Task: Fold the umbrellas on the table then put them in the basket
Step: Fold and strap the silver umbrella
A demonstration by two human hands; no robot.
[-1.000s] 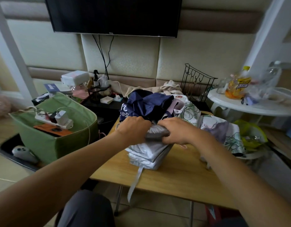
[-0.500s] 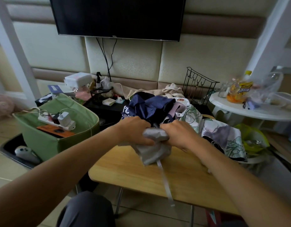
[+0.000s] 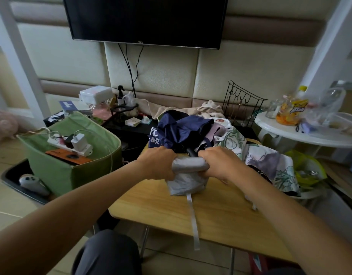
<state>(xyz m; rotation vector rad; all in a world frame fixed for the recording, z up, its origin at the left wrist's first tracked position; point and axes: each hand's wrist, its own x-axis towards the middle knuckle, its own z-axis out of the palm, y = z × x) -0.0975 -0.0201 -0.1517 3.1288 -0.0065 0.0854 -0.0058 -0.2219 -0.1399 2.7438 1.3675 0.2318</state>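
Observation:
A silver-grey umbrella (image 3: 188,175) is held above the wooden table (image 3: 220,217), its canopy gathered into a bundle with a strap (image 3: 193,219) hanging down over the front edge. My left hand (image 3: 157,162) grips its left end and my right hand (image 3: 218,162) grips its right end. Behind them lie a navy umbrella (image 3: 181,130) and a floral white umbrella (image 3: 270,163), both unfolded. The green fabric basket (image 3: 58,171) stands on the floor to the left of the table.
In the basket are a power strip with chargers (image 3: 72,143) and an orange item. A white round side table (image 3: 302,133) with bottles stands at right, a black wire rack (image 3: 242,102) behind, a wall TV above. A grey controller (image 3: 32,183) lies on a black floor tray.
The grey umbrella's canopy has been gathered and rolled tighter between both hands, and the bundle now hangs lower with the strap dangling straight down.

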